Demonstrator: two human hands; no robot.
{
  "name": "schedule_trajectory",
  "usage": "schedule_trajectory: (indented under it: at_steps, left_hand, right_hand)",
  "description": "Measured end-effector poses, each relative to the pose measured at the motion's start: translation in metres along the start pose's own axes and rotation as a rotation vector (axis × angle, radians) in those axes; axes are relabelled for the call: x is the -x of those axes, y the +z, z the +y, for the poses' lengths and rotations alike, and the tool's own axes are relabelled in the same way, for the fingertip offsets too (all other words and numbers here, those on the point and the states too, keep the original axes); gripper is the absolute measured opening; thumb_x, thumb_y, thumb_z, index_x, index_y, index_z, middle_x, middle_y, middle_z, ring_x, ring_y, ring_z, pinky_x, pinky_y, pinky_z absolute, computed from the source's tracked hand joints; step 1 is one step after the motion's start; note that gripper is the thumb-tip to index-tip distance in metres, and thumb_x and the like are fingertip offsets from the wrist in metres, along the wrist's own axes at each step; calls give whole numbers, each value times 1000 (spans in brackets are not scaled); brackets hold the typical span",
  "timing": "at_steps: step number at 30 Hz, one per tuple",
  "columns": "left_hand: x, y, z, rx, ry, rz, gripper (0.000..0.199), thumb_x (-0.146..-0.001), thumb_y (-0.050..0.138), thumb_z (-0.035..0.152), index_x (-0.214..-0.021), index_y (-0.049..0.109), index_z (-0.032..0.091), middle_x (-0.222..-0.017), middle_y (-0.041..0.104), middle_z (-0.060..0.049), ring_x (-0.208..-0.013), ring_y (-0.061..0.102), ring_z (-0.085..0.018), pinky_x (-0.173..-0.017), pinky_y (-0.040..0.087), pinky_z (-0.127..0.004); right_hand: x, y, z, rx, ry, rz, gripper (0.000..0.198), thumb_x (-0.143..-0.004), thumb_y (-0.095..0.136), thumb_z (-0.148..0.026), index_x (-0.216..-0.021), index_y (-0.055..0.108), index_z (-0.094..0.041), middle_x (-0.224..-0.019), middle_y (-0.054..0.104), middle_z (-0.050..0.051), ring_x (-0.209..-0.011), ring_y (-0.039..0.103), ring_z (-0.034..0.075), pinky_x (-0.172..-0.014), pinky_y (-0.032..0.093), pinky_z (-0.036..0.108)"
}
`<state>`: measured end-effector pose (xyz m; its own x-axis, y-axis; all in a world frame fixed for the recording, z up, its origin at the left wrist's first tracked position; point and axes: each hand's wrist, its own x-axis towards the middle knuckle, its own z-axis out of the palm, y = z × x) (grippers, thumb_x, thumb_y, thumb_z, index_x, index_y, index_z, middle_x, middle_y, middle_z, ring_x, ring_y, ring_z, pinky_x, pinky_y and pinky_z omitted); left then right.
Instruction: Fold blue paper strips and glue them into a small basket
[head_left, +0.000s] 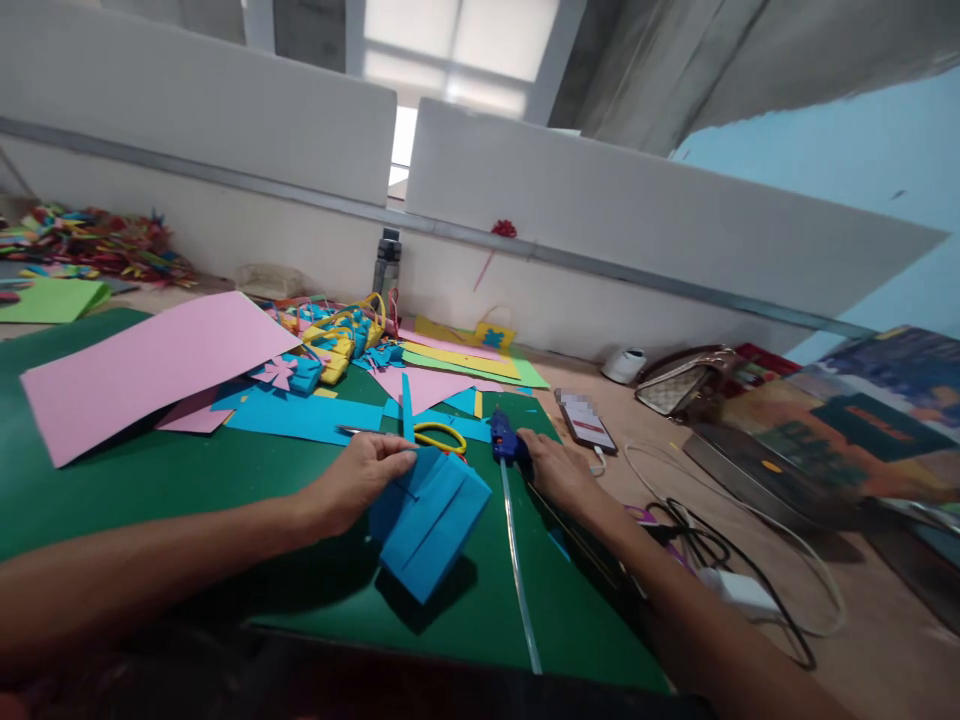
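My left hand (358, 482) pinches the upper left edge of a blue folded paper bag (435, 525). The bag is tilted over the green cutting mat (300, 560), with its creased side showing. Just behind it lie scissors (450, 432) with yellow handles, partly hidden by the bag and my hand. A narrow blue paper strip (407, 405) rises above my left fingertips; whether they touch it I cannot tell. My right hand (553, 468) is closed around the handle of a blue hot glue gun (504, 437). From its rear, a long clear glue stick (517, 570) extends toward the mat's front edge.
Pink paper (161, 365), blue sheets (304, 418) and small finished paper bags (337, 350) lie at the left and back. A phone (586, 420) is right of the glue gun. Cables (697, 540) and a white adapter (742, 592) lie near my right forearm. A bottle (387, 265) stands behind.
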<state>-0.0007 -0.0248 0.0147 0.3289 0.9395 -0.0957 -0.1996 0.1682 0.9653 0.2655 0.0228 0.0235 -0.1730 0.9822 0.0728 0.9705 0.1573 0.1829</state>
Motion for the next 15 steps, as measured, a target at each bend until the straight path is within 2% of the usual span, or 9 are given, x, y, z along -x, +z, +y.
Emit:
schedule_trajectory:
  at_steps: [5,8,9,12,15]
  left_hand:
    - [-5,-3,-1,15,-37,62,30,-61,70,36,-78,66,11,-61,62,0,-57,52,-12,-55,40,-23]
    - [-7,-4,-1,-18,-20,92,30,-61,67,36,-78,67,11,-60,61,0,-54,51,-12,-54,39,-23]
    - [-7,-4,-2,-51,1,99,30,-61,67,37,-77,67,11,-61,61,0,-54,50,-11,-53,38,-22]
    - [-6,-3,-2,-152,77,127,30,-62,65,37,-75,67,10,-62,61,-1,-55,49,-11,-54,37,-22]
    - [-3,0,0,-159,83,138,33,-62,66,39,-77,67,10,-62,62,-1,-56,50,-12,-54,37,-22]
  right_hand:
    - [-1,-8,6,-69,69,86,41,-77,45,-6,-116,52,-12,-105,64,17,-91,61,28,-68,41,32]
    - [5,-22,13,-176,103,165,32,-81,50,-22,-112,53,-14,-96,66,12,-83,61,26,-65,42,31]
    - [8,-26,12,-280,119,204,30,-82,51,-29,-107,55,-15,-88,66,10,-78,61,24,-63,43,31]
    - [22,-32,-1,-964,167,337,29,-75,56,-47,-77,57,-18,-61,60,4,-58,57,20,-54,43,31]
    - [31,-31,-22,-1120,140,355,36,-79,45,-54,-80,55,-19,-58,58,0,-50,56,16,-51,45,30]
